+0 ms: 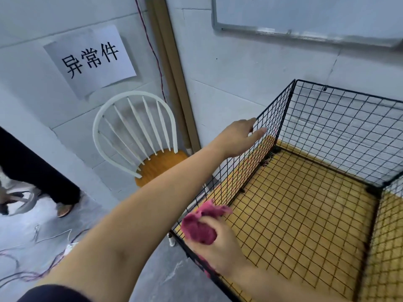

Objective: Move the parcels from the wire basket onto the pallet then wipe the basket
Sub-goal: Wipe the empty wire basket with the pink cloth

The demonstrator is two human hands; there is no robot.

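Note:
A black wire basket (340, 118) stands at the right against the wall, with no parcels visible inside; its mesh floor shows a yellow woven surface (305, 210) beneath. My left hand (242, 138) reaches out and holds the top edge of the basket's left wall, thumb inside the mesh. My right hand (218, 247) grips a crumpled magenta cloth (202, 225) against the near part of that same wall's rim. No pallet is in view.
A white spindle-back chair (135, 136) with an orange seat stands left of the basket. A person's dark trouser legs (32, 166) are at the far left. Loose cables (32, 269) lie on the grey floor. A whiteboard (305, 16) and a paper sign (91, 59) hang on the wall.

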